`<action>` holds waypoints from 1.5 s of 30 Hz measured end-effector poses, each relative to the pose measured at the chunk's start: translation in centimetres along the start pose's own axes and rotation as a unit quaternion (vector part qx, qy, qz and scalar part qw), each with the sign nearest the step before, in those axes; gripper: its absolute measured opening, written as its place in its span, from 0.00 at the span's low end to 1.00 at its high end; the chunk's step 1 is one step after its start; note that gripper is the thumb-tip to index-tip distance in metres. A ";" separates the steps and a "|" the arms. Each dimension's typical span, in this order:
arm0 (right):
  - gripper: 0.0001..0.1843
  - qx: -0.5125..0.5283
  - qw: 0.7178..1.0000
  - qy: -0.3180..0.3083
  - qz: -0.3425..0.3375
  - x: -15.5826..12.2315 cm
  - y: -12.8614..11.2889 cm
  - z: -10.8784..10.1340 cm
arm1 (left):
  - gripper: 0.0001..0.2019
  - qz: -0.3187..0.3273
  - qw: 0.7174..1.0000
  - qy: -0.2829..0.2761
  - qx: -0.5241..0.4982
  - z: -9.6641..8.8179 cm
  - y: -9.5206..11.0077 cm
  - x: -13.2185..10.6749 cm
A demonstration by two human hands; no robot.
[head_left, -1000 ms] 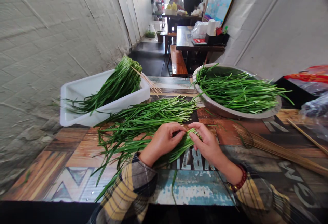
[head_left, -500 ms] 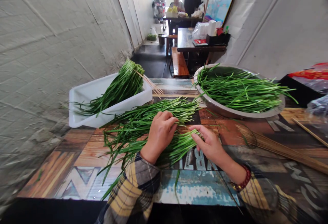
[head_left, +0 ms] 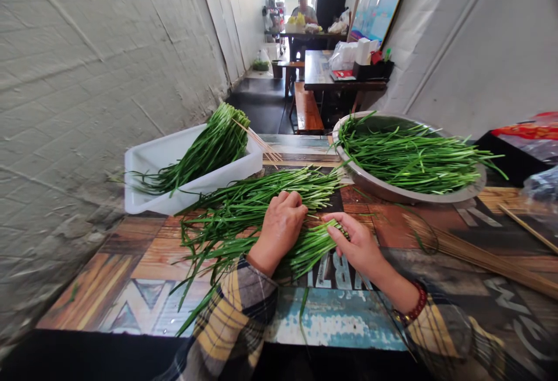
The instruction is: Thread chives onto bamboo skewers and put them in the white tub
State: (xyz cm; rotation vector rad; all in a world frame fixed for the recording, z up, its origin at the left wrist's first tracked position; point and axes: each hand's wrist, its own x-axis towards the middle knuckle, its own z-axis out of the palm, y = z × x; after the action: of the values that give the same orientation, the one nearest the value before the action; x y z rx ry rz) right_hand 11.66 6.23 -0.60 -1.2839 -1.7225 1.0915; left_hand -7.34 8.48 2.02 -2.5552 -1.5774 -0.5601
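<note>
A loose spread of garlic chives (head_left: 257, 195) lies across the table in front of me, pale stalk ends toward the right. My left hand (head_left: 282, 227) rests over it with fingertips pinched together at the stalks; what sits between those tips is partly hidden. Just to the right, my right hand (head_left: 360, 247) grips the pale ends of a smaller chive bundle (head_left: 316, 244) between thumb and fingers. The leaves of this bundle trail left under my left wrist. A thin dark stick (head_left: 394, 323) slants below my right wrist toward the table's near edge.
A white plastic tub (head_left: 148, 163) holds upright-leaning chives, with thin skewers (head_left: 265, 147) across its right rim. A metal basin (head_left: 392, 195) of chives stands back right. Bundled skewers (head_left: 475, 250) lie at right. A person (head_left: 303, 9) sits at a far table.
My left hand has shifted slightly right, its fingers curling down more over the stalks. My right hand stays at the bundle's ends. The whole view has moved a little.
</note>
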 end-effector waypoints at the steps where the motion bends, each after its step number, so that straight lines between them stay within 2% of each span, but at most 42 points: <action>1: 0.13 0.001 1.000 0.002 -0.002 0.0 -0.1 0.0 | 0.09 -0.005 1.000 0.008 -0.015 -0.1 0.1 0.0; 4: 0.13 0.001 1.000 0.013 -0.011 0.0 -0.3 0.1 | 0.07 -0.024 0.991 0.056 -0.115 -0.1 0.3 0.1; 6: 0.13 -0.001 0.999 0.020 -0.025 -0.1 -0.4 0.0 | 0.05 -0.034 0.974 0.077 -0.210 0.0 0.5 0.1; 9: 0.13 -0.009 0.998 0.026 -0.049 -0.2 -0.6 -0.1 | 0.05 -0.049 0.939 0.064 -0.333 0.4 0.7 0.1; 12: 0.13 -0.014 0.998 0.020 -0.051 -0.3 -0.7 -0.2 | 0.05 -0.067 0.916 0.050 -0.391 0.7 1.0 0.0; 22: 0.16 0.033 0.999 0.011 -0.013 -0.2 -0.2 -0.2 | 0.04 -0.081 0.905 0.040 -0.416 0.6 1.3 0.0; 35: 0.14 -0.023 0.996 0.039 -0.079 -0.3 -0.7 -0.3 | 0.05 -0.081 0.899 0.051 -0.428 0.2 1.3 0.1; 45: 0.15 -0.025 0.995 0.038 -0.084 -0.4 -1.3 -0.5 | 0.05 -0.068 0.899 0.056 -0.428 0.0 1.4 0.2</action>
State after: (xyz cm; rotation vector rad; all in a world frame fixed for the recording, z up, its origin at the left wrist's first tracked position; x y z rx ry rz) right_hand 11.79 5.78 0.75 -1.1728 -1.7759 0.8975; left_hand -6.04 7.98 2.26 -2.8548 -1.7343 -1.7173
